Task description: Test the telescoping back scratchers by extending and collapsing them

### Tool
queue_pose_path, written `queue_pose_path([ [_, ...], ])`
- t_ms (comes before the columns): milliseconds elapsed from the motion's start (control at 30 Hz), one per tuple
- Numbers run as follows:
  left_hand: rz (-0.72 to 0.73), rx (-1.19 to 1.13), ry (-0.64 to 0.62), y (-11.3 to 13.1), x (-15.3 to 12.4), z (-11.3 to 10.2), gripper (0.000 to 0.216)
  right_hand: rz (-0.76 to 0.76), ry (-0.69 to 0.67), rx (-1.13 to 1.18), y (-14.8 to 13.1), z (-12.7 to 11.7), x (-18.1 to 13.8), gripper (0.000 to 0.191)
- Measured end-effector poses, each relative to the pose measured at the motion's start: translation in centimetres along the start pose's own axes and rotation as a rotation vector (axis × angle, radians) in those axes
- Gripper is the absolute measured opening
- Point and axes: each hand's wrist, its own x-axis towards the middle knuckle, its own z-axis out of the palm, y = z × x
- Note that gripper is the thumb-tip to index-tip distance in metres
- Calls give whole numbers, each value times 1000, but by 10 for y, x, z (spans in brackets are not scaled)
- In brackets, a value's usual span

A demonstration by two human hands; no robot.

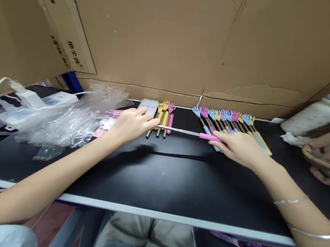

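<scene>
My left hand point(133, 124) pinches the head end of a telescopic back scratcher point(182, 131), whose thin metal rod is pulled out long. My right hand point(236, 146) grips its pink handle on the other side. The rod hangs level just above the black table point(158, 178). Behind my left hand lie three short scratchers point(164, 117), yellow and pink, beside a phone point(148, 106). Behind my right hand lies a row of several scratchers point(228, 121) with blue, pink, purple and yellow hand-shaped heads.
Crumpled clear plastic bags point(63, 119) and white chargers with cables point(32, 101) fill the left of the table. Cardboard walls point(175, 40) close off the back and left. A white bottle point(316, 114) and a bag point(329, 159) sit at the right.
</scene>
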Motion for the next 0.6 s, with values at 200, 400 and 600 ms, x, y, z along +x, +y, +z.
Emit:
queue_pose_path([
  [200, -19, -19, 5, 20, 4, -3, 20, -4, 109, -92, -21, -3, 5, 57],
  [400, 18, -66, 33, 36, 5, -1, 17, -34, 119, -99, -41, 2, 8, 50],
  [600, 12, -66, 31, 33, 5, -4, 19, -11, 128, -79, -39, 2, 9, 48],
])
